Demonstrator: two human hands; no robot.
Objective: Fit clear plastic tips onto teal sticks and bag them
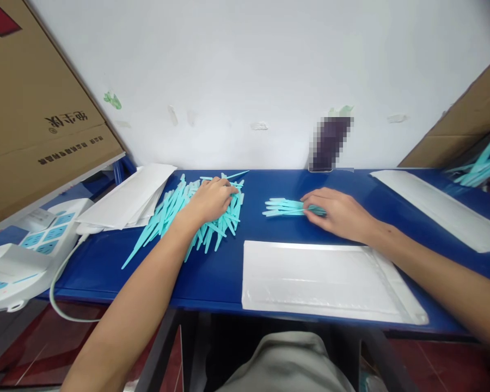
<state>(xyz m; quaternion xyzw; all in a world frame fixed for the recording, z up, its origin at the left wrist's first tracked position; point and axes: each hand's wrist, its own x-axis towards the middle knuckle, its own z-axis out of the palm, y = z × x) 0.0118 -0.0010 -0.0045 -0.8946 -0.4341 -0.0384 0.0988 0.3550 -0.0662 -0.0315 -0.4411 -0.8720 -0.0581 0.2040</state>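
A loose pile of flat, tapered turquoise plastic sticks (pixel 171 212) lies left of centre on the blue table. My left hand (pixel 214 198) rests over the pile's right side, its fingers curled down among the sticks; the fingertips are partly hidden. To the right, a small bundle of turquoise plastic sticks (pixel 283 207) points leftward along the table, roughly lined up. My right hand (pixel 330 209) grips the bundle's right end between thumb and fingers. Just in front of that hand lies a flat white padded envelope (pixel 314 277) with a clear plastic edge on its right.
Stacked white envelopes (pixel 126 198) lie left of the pile, beside a white power strip (pixel 53 239) with a cable. A cardboard box (pixel 36 98) leans at left. Another white envelope (pixel 441 209) and turquoise sticks in a container (pixel 482 163) are at right. A pixelated phone-like object (pixel 330 144) leans on the wall.
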